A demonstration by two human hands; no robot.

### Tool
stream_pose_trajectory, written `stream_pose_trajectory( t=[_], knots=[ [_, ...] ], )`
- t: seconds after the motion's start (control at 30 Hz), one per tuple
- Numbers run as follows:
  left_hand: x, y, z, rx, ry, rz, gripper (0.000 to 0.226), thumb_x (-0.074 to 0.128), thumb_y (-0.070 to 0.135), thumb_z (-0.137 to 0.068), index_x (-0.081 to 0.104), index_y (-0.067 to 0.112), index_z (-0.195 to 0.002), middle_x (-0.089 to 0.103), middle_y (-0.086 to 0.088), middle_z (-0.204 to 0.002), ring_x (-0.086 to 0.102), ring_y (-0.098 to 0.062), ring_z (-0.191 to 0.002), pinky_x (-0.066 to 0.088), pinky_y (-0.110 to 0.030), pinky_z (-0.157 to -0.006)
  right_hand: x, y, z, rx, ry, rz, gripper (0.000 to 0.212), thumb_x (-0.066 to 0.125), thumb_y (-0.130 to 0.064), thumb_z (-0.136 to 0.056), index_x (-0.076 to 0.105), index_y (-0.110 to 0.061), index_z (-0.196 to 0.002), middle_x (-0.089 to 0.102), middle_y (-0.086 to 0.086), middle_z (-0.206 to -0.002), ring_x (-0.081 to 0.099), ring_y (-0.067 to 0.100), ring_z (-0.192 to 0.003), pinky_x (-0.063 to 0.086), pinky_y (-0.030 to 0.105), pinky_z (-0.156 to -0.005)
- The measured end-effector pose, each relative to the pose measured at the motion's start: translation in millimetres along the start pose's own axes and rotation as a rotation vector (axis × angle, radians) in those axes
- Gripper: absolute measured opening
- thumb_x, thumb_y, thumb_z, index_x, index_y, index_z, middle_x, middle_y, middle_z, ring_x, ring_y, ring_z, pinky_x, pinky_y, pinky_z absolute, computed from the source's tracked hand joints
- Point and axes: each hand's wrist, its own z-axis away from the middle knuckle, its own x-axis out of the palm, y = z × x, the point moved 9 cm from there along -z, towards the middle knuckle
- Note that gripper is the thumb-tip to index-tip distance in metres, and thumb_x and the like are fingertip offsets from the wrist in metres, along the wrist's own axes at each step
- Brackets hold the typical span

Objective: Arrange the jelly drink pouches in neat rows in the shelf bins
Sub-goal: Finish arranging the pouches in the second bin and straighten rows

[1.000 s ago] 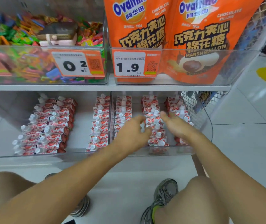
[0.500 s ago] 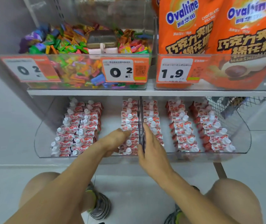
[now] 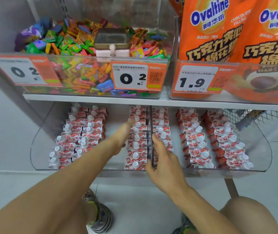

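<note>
Lower shelf: two clear, glossy plastic bins with rounded front corners, side by side, walls touching at a dark seam. Left bin (image 3: 38,159) holds three rows of red-and-white foil jelly drink pouches (image 3: 200,149) with white screw caps: two rows crowded together at its left, a bare strip of floor, then one tidy single row against its right wall. Right bin (image 3: 263,159) also holds three rows, caps toward the camera; individual pouches too many and too overlapped to count.

Left hand (image 3: 120,141): flat, fingers extended and released, their tips against the left edge of the single row in the left bin. Right hand (image 3: 164,163): at the seam, thumb left of the divider, fingers loosely spread over the right bin's first row; grasps no pouch.

Upper shelf: one clear bin of loose multicoloured wrapped candies (image 3: 84,76); two orange Ovaltine bags (image 3: 207,34). Three price tags.
</note>
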Motion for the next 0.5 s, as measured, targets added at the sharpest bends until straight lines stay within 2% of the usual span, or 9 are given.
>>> stream_pose_trajectory(
  t=[0.03, 0.1, 0.13, 0.17, 0.23, 0.3, 0.33, 0.4, 0.5],
  knots=[
    [-12, 8, -9, 0.042, 0.059, 0.025, 0.047, 0.036, 0.052, -0.098, 0.048, 0.018, -0.128, 0.053, -0.001, -0.131, 0.049, -0.022, -0.12, 0.034, -0.039, -0.105, -1, 0, 0, -0.002, 0.001, 0.001, 0.081, 0.063, -0.02, -0.089, 0.017, -0.031, -0.154, 0.067, -0.001, -0.121, 0.065, 0.021, -0.106, 0.055, 0.042, -0.087],
    [-22, 21, -24, 0.091, 0.135, 0.106, 0.053, 0.036, 0.049, -0.099, 0.043, 0.017, -0.14, 0.046, -0.005, -0.144, 0.043, -0.026, -0.131, 0.033, -0.037, -0.105, -1, -1, -1, -0.014, 0.01, 0.008, 0.081, 0.064, -0.022, -0.087, 0.018, -0.031, -0.153, 0.069, 0.0, -0.118, 0.066, 0.023, -0.106, 0.055, 0.045, -0.086],
    [-17, 25, -30, 0.09, 0.123, 0.127, 0.053, 0.035, 0.049, -0.1, 0.044, 0.016, -0.14, 0.05, -0.007, -0.141, 0.046, -0.027, -0.13, 0.035, -0.037, -0.103, -2, -1, -1, -0.015, 0.013, 0.006, 0.081, 0.064, -0.022, -0.087, 0.018, -0.03, -0.153, 0.069, 0.001, -0.115, 0.066, 0.024, -0.105, 0.055, 0.046, -0.085],
    [-8, 25, -37, 0.088, 0.106, 0.119, 0.05, 0.034, 0.047, -0.1, 0.048, 0.015, -0.135, 0.057, -0.007, -0.131, 0.051, -0.027, -0.122, 0.039, -0.035, -0.098, -2, 0, -1, -0.015, 0.01, 0.0, 0.082, 0.065, -0.021, -0.086, 0.018, -0.03, -0.153, 0.07, 0.001, -0.113, 0.066, 0.025, -0.104, 0.055, 0.046, -0.084],
    [5, 23, -45, 0.105, 0.095, 0.046, 0.044, 0.03, 0.043, -0.102, 0.05, 0.014, -0.129, 0.058, -0.004, -0.116, 0.052, -0.022, -0.106, 0.038, -0.031, -0.086, -1, 0, -1, -0.026, -0.002, -0.008, 0.083, 0.065, -0.019, -0.086, 0.018, -0.03, -0.153, 0.071, 0.003, -0.107, 0.067, 0.025, -0.099, 0.056, 0.046, -0.08],
    [7, 21, -46, 0.126, 0.099, 0.02, 0.046, 0.027, 0.045, -0.102, 0.047, 0.016, -0.132, 0.057, -0.002, -0.12, 0.052, -0.02, -0.106, 0.039, -0.032, -0.092, 0, 0, -2, -0.05, -0.009, -0.006, 0.083, 0.065, -0.019, -0.085, 0.018, -0.03, -0.153, 0.071, 0.003, -0.102, 0.068, 0.024, -0.094, 0.056, 0.045, -0.076],
    [8, 21, -44, 0.124, 0.078, 0.022, 0.048, 0.026, 0.048, -0.102, 0.044, 0.018, -0.134, 0.056, -0.001, -0.125, 0.053, -0.021, -0.11, 0.04, -0.036, -0.099, 0, 0, -2, -0.058, -0.009, -0.007, 0.083, 0.065, -0.02, -0.085, 0.018, -0.03, -0.152, 0.071, 0.002, -0.1, 0.068, 0.023, -0.093, 0.056, 0.044, -0.075],
    [7, 22, -43, 0.129, 0.039, -0.041, 0.053, 0.023, 0.052, -0.101, 0.037, 0.02, -0.141, 0.046, 0.004, -0.13, 0.045, -0.018, -0.121, 0.031, -0.039, -0.11, 0, 2, -3, -0.058, -0.004, -0.009, 0.083, 0.067, -0.021, -0.084, 0.019, -0.031, -0.151, 0.072, 0.002, -0.099, 0.069, 0.022, -0.092, 0.057, 0.043, -0.075],
    [4, 30, -35, 0.146, -0.052, -0.133, 0.06, 0.015, 0.055, -0.101, 0.031, 0.021, -0.147, 0.042, 0.0, -0.143, 0.038, -0.02, -0.133, 0.023, -0.036, -0.113, -1, 4, -3, -0.06, -0.009, -0.032, 0.083, 0.069, -0.021, -0.085, 0.02, -0.031, -0.151, 0.072, 0.005, -0.105, 0.068, 0.026, -0.096, 0.057, 0.045, -0.079]
  ],
)
